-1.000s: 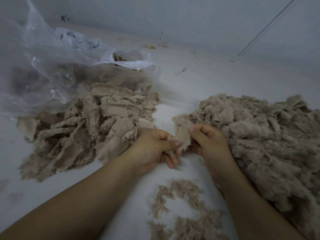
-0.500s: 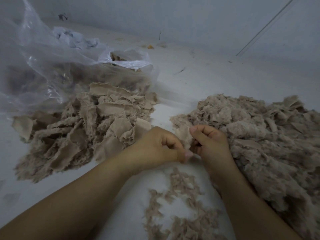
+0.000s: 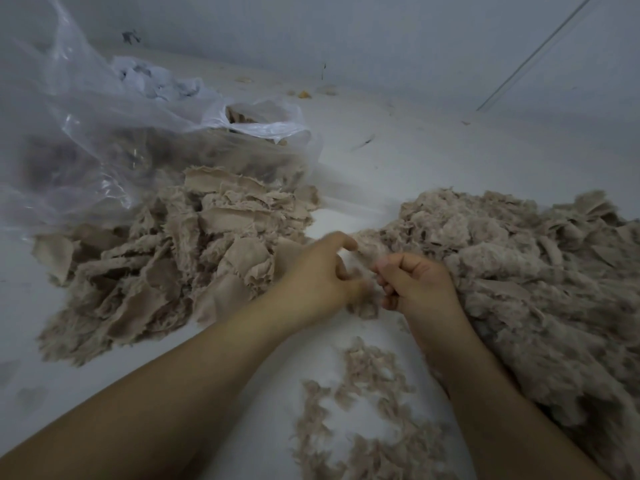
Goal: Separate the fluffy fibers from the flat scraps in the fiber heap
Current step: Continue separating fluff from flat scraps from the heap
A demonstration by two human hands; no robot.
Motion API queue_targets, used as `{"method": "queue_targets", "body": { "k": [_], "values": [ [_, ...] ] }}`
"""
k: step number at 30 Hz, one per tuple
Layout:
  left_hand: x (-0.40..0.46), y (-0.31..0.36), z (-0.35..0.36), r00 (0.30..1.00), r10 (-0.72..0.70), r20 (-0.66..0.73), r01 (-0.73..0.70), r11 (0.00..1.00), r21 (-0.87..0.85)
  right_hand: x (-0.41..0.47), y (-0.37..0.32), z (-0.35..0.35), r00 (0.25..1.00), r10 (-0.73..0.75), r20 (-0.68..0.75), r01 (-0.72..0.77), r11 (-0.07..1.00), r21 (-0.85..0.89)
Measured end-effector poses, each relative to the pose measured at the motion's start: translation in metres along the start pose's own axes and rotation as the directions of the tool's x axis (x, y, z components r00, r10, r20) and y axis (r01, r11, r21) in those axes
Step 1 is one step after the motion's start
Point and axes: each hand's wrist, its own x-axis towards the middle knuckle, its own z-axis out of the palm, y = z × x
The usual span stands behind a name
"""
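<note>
Fiber tuft point(image 3: 363, 299) between both hands point(image 3: 420, 284).

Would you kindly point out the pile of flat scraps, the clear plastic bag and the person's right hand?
pile of flat scraps point(image 3: 180, 268), head view, on a flat piece near the pile's middle.
clear plastic bag point(image 3: 86, 133), head view, on its crinkled near wall.
right hand point(image 3: 420, 285), head view, on the back of the hand.

Setting: a pale white floor point(image 3: 433, 161) meets a plain grey-white wall point(image 3: 346, 39) along a line running across the upper part of the view. A thin dark line point(image 3: 540, 50) slants across the wall at upper right. Small specks of debris point(image 3: 304, 94) dot the floor near the wall. Light is dim and even.
</note>
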Motion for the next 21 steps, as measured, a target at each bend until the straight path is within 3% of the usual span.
{"method": "queue_targets", "body": {
  "k": [3,6,9,12,15,18,21],
  "values": [
    [0.001,-0.001,0.014,0.985,0.089,0.151,-0.131,0.947,0.294,0.0,-0.001,0.0,0.998,0.027,-0.056,-0.024,0.999,0.041],
    [0.0,-0.003,0.015,0.984,0.147,0.099,-0.177,0.845,0.505,-0.001,-0.001,-0.001,0.995,0.036,-0.091,-0.027,0.994,0.102],
    [-0.002,-0.003,-0.001,0.964,0.263,-0.046,-0.11,0.546,0.831,0.0,-0.001,0.0,0.996,0.036,-0.082,-0.028,0.994,0.104],
    [-0.002,0.0,-0.02,0.991,0.12,-0.054,0.006,0.374,0.927,0.002,0.001,0.001,0.993,0.037,-0.108,-0.031,0.998,0.048],
    [0.001,0.009,-0.013,0.985,0.173,-0.022,-0.057,0.438,0.897,0.002,0.001,0.002,0.993,0.034,-0.11,-0.03,0.999,0.043],
    [0.014,0.02,0.012,0.952,0.283,0.117,-0.266,0.574,0.774,0.003,0.0,0.002,0.995,0.026,-0.096,-0.02,0.998,0.06],
    [0.034,0.021,0.025,0.956,0.225,0.19,-0.294,0.682,0.67,0.003,-0.001,0.002,0.993,0.041,-0.106,-0.035,0.997,0.064]
  ]
}}
